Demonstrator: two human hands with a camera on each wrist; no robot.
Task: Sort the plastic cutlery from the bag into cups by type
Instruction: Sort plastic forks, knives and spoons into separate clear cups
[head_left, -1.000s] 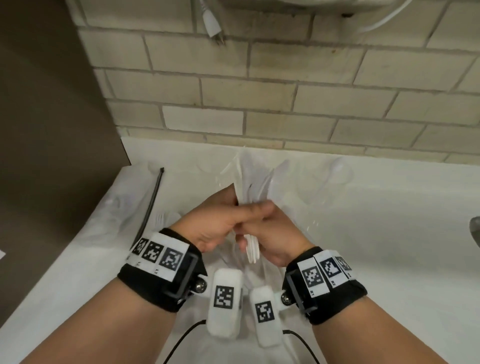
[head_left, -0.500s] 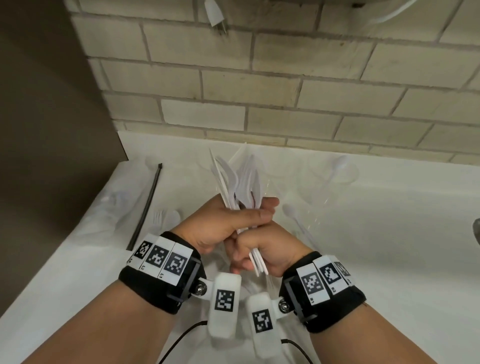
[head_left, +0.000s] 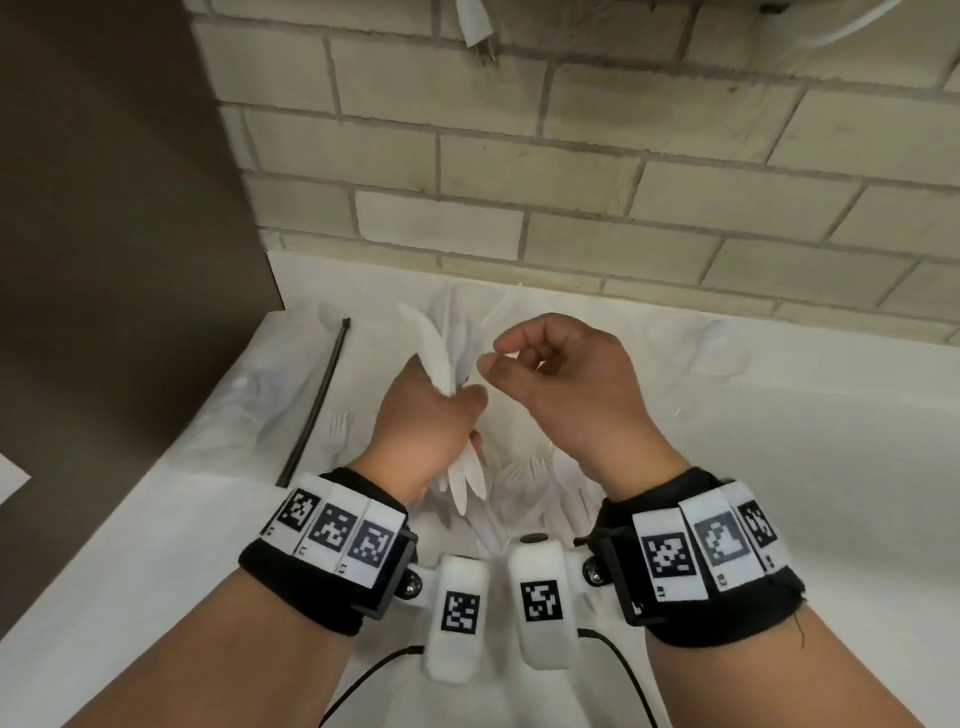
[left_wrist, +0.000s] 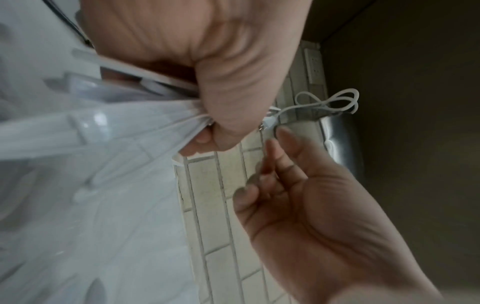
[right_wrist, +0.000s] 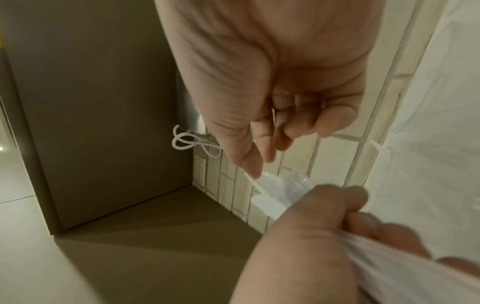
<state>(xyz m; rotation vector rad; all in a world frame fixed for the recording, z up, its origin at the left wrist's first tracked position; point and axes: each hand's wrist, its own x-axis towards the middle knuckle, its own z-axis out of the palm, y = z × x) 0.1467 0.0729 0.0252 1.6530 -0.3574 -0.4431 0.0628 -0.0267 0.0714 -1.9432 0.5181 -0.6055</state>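
Note:
My left hand (head_left: 457, 405) grips a bundle of white plastic cutlery (head_left: 431, 343) upright above the white counter, and the handles stick out below my fist. From the left wrist view, the bundle (left_wrist: 116, 131) fans out from the closed fingers. My right hand (head_left: 498, 358) hovers just right of the bundle's top with loosely curled fingers, holding nothing and touching nothing. The clear bag (head_left: 535, 478) with more forks and other pieces lies under both wrists. A clear cup (head_left: 719, 348) holding a white spoon stands at the back right.
A black zip tie (head_left: 317, 400) lies on the counter's left, and two white forks (head_left: 337, 431) lie beside it by crumpled clear plastic (head_left: 249, 395). A tiled wall (head_left: 571, 208) backs the counter and a brown panel (head_left: 104, 260) bounds the left. A white cable (left_wrist: 337, 102) hangs on the wall.
My right hand has let go of the lower end of the bundle and risen to the right of its top. My left hand still holds the bundle.

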